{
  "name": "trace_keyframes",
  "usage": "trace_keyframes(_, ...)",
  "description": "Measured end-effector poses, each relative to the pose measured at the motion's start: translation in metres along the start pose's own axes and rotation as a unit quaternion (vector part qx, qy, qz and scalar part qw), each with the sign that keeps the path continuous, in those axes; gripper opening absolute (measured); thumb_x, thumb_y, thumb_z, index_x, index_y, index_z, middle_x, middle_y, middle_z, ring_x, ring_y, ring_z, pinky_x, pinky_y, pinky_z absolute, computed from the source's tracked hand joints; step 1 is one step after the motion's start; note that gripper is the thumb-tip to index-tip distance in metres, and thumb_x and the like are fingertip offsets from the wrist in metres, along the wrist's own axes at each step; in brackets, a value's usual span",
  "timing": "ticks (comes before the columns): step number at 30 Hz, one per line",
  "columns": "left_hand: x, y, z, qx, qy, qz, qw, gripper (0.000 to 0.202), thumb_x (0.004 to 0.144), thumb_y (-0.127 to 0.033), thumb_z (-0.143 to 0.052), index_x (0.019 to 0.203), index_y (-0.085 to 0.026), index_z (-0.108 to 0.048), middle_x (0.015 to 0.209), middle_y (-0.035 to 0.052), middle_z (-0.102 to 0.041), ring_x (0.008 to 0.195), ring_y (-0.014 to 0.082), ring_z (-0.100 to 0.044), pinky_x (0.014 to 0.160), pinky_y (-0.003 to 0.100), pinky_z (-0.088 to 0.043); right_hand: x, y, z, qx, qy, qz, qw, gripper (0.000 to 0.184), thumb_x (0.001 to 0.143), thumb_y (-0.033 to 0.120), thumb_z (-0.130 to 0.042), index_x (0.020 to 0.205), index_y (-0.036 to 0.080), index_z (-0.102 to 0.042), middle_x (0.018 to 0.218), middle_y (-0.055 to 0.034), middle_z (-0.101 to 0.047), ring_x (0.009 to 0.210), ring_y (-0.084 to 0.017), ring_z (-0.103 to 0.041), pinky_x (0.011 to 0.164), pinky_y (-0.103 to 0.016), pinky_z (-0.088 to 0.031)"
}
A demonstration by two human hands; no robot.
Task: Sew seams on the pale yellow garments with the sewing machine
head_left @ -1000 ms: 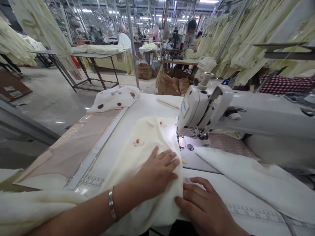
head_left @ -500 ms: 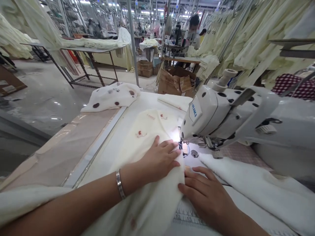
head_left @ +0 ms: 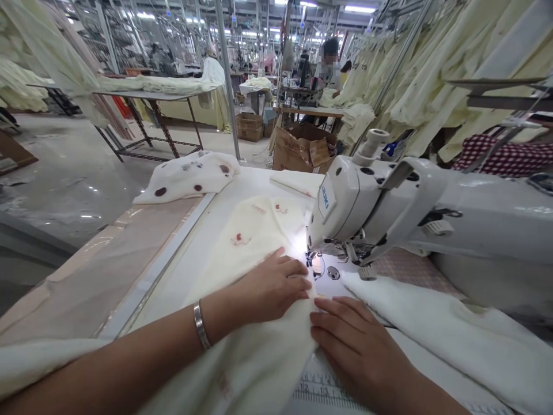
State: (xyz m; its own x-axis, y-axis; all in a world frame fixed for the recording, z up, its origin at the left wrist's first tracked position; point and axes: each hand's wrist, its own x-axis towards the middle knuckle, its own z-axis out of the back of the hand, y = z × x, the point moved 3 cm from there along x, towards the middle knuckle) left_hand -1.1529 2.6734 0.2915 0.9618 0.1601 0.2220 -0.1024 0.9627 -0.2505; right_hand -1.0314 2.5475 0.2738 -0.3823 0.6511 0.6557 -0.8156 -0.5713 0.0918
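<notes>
In the head view, the pale cloth (head_left: 259, 357) is lying across the middle of the table (head_left: 254, 181) and spreading toward the near edge, its right border running close to the presser foot (head_left: 309, 258) of the sewing machine (head_left: 345, 202). The left hand (head_left: 276, 288) is resting flat on it, fingers slightly bent and a little apart, tips just beside the foot. The right hand (head_left: 363, 340) is touching the right border, fingers close together — whether they are pinching the cloth, I cannot tell.

To handle this well, I judge, the left palm should be pressing lightly and smoothing folds without tugging, the right fingers should be lining up the border, and every fingertip should be avoiding the needle.

The lamp's glare is washing out the cloth by the foot — needle and stitching are not showing clearly. The lower cloth is blurring and running out of frame, along with the table's near edge.
</notes>
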Motion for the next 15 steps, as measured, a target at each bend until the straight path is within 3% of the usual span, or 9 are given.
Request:
trace_keyframes(4, 0.004, 0.003, 0.0, 0.01, 0.012, 0.006, 1.0, 0.022, 0.092, -0.023, -0.041, 0.1, -0.02, -0.061, 0.108, 0.0045, -0.057, 0.099, 0.0167, -0.051, 0.104, 0.044, -0.025, -0.002, -0.005, -0.006, 0.004, 0.026, 0.01, 1.0, 0.023, 0.082, 0.004, -0.044, 0.092, 0.013, -0.062, 0.096, -0.0048, -0.067, 0.102, -0.018, -0.057, 0.095, -0.037, -0.038)
trace_keyframes(8, 0.017, 0.018, 0.001, 0.01, 0.01, 0.037, 0.999, 0.023, 0.093, -0.026, -0.041, 0.091, -0.018, -0.063, 0.105, 0.0045, -0.058, 0.095, 0.0158, -0.053, 0.1, 0.04, -0.031, 0.008, -0.021, -0.011, -0.01, 0.033, 0.007, 0.999, 0.021, 0.083, 0.006, -0.045, 0.093, 0.014, -0.061, 0.097, -0.0057, -0.066, 0.099, -0.018, -0.057, 0.092, -0.038, -0.039)
trace_keyframes(11, 0.025, 0.031, 0.003, 0.013, -0.026, 0.035, 0.999, 0.022, 0.092, -0.025, -0.042, 0.086, -0.018, -0.062, 0.098, 0.0034, -0.059, 0.092, 0.0155, -0.053, 0.095, 0.036, -0.036, 0.015, -0.033, -0.018, -0.023, 0.057, -0.027, 0.998, 0.017, 0.083, 0.01, -0.045, 0.091, 0.014, -0.059, 0.094, -0.0078, -0.065, 0.093, -0.02, -0.057, 0.083, -0.039, -0.043)
trace_keyframes(15, 0.028, 0.052, 0.001, 0.026, -0.087, 0.021, 0.996, 0.03, 0.091, -0.025, -0.036, 0.072, -0.02, -0.058, 0.083, -0.0005, -0.057, 0.083, 0.0154, -0.052, 0.081, 0.032, -0.044, 0.017, -0.041, -0.02, -0.13, 0.09, -0.061, 0.986, 0.013, 0.079, 0.021, -0.05, 0.087, 0.016, -0.058, 0.086, -0.0068, -0.064, 0.075, -0.02, -0.057, 0.066, -0.039, -0.045)
